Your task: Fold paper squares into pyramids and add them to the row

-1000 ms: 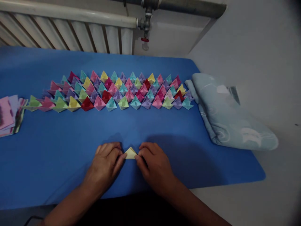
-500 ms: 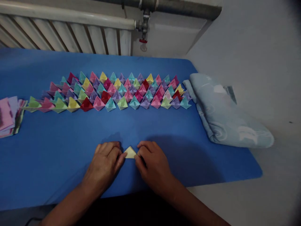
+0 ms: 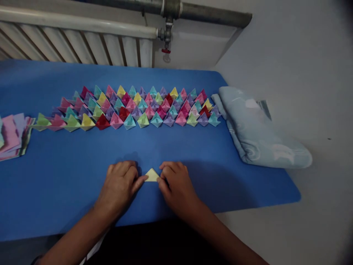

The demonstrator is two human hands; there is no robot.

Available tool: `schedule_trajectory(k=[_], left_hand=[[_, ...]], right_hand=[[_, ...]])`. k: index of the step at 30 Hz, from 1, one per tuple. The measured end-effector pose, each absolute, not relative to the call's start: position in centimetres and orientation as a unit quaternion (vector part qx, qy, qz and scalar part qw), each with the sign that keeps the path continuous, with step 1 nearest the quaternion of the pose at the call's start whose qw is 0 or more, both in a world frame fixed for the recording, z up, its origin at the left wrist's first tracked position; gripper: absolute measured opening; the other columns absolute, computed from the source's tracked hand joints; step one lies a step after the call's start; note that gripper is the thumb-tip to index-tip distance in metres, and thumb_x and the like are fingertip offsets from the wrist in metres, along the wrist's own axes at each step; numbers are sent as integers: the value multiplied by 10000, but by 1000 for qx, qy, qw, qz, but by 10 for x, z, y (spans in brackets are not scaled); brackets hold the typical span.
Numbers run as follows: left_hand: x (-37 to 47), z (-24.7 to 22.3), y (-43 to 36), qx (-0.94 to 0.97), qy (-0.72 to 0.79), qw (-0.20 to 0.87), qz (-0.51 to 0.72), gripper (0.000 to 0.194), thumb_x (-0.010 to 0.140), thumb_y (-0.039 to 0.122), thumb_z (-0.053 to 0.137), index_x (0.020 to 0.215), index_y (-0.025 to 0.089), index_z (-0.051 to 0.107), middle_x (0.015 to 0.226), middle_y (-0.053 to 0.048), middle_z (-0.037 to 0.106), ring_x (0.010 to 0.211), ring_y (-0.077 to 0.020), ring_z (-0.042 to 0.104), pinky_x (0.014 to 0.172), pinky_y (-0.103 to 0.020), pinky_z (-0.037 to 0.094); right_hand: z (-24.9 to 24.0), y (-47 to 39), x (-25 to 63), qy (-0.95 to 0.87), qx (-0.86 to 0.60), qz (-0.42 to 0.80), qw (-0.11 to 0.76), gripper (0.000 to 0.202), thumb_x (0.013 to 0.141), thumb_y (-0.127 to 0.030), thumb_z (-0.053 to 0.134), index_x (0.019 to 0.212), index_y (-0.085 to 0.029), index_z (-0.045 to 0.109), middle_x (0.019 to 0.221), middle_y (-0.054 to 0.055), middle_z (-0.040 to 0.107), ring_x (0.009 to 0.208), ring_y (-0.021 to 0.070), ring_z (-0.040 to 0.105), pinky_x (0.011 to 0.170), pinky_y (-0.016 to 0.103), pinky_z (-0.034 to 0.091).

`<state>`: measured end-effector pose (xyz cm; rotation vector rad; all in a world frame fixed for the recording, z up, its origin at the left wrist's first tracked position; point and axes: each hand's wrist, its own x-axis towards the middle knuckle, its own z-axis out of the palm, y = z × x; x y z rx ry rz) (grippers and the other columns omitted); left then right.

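A small folded yellow paper triangle (image 3: 151, 175) lies on the blue tabletop, its point facing away from me. My left hand (image 3: 120, 184) pinches its left corner, thumb laid along the edge and the other fingers curled. At the right corner, my right hand (image 3: 176, 186) grips the paper between thumb and curled fingers. Beyond both hands stand rows of small folded paper boats (image 3: 143, 120) in pink, green, yellow, purple, turquoise and red.
A stack of coloured paper sheets (image 3: 12, 136) lies at the left edge. On the right rests a folded light-blue cloth (image 3: 256, 129) with white patterns. Behind the blue table (image 3: 82, 187) are a white radiator (image 3: 82, 44) and a pipe valve (image 3: 167, 35).
The view has shifted slightly, showing more of the paper stack at left. Both hands stay on the yellow triangle, whose layers now look pressed flatter together.
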<state>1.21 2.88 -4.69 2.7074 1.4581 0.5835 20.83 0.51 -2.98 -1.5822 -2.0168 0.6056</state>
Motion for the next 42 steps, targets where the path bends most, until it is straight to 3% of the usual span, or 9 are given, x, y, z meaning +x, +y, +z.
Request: schedule_trajectory(k=[4,8,11,18,27,31,36,42], left_hand=[[6,-42,32,874,452,-22,175,361,959,437,468,773,161,607,894,-105,646,788,-246,566,703,-378,389],[13,-38,23,895,385,-61,218,233,980,257,450,991,135,649,983,-116,665,861,-237,579,732,-368,416],[22,-37,11,920,320,-49,221,304,990,143,357,1120,115,630,1023,-109,679,897,-210,589,770,-354,443],[15,-39,1,925,330,-42,182,396,989,112,290,1214,111,616,1094,-124,688,968,-222,599,886,-407,417],[4,-35,-1,921,344,-46,178,394,972,82,320,1227,121,618,1128,-112,698,976,-238,604,929,-439,384],[17,-30,9,922,342,-53,173,312,968,114,376,1076,123,669,1081,-114,705,965,-250,610,910,-453,414],[28,-26,34,951,272,16,147,267,986,197,399,1031,154,659,1073,-96,701,900,-220,639,785,-376,506],[24,-26,53,953,257,113,113,251,982,207,421,990,178,670,1071,-75,703,914,-170,666,814,-306,543]], right_hand=[[-29,6,208,-742,-585,217,245,111,835,-127,560,747,-194,543,1032,69,672,929,236,550,822,391,375],[-27,7,207,-746,-585,218,232,95,836,-122,562,768,-188,551,1021,74,674,930,238,551,818,385,370],[-27,7,208,-745,-587,221,228,89,834,-118,561,775,-184,557,1032,76,675,936,237,547,825,385,366],[-29,8,212,-734,-593,225,244,67,837,-160,611,784,-191,585,1145,52,655,1051,239,523,875,382,333],[-29,5,220,-730,-595,234,243,63,823,-155,635,801,-203,602,1191,41,638,1101,248,504,888,396,321],[-27,6,221,-734,-591,233,242,76,813,-137,634,810,-208,607,1191,37,638,1097,248,503,891,401,321],[-26,7,221,-739,-586,233,238,66,811,-140,627,815,-205,612,1197,48,644,1088,258,515,872,404,327],[-29,8,230,-713,-578,263,298,87,786,-138,658,823,-198,607,1157,72,657,1088,247,541,907,407,356]])
